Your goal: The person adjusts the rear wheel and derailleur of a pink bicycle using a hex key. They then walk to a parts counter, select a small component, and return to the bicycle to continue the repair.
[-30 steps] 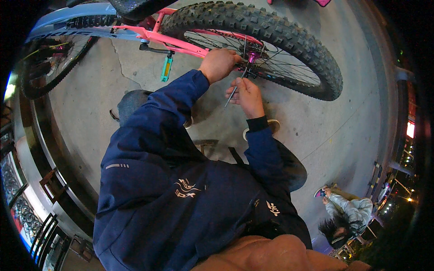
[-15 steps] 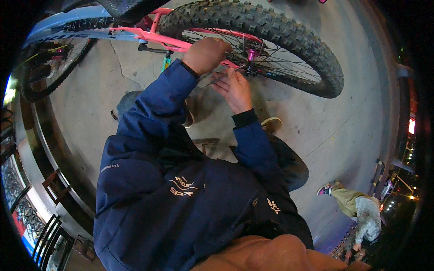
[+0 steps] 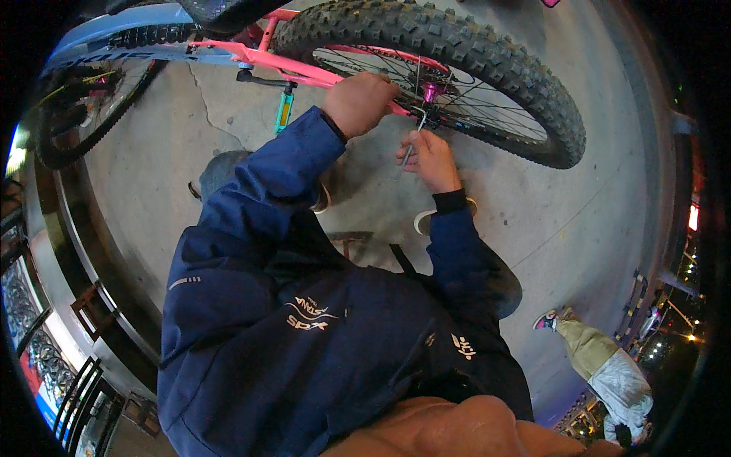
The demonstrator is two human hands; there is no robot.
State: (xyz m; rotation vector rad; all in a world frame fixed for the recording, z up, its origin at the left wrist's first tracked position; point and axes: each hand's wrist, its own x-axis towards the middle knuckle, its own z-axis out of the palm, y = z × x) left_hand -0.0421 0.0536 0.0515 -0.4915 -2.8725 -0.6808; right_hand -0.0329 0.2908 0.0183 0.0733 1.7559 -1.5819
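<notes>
At the rear wheel [image 3: 560,114] of a pink bicycle frame [image 3: 301,72], my left hand [image 3: 358,103] has its fingers curled beside the lower tube, near the hub; what they grip is hidden. My right hand [image 3: 430,160], just below and right of it, pinches a thin bent metal tool, like a hex key [image 3: 410,152], whose upper end reaches the black axle area under the purple hub [image 3: 432,91]. A black knobby tyre [image 3: 457,42] rings the spokes. A turquoise pedal [image 3: 284,110] hangs left of my left hand.
A light blue frame [image 3: 99,30] and another wheel [image 3: 53,145] lie at upper left, above the concrete floor [image 3: 556,221]. Metal railings and steps [image 3: 87,320] line the left. A person [image 3: 617,385] in pale top and khaki trousers is at lower right.
My left hand has shifted slightly during the second; my right hand dipped left, then moved back right with the tool. The person at lower right has shifted toward the bottom edge.
</notes>
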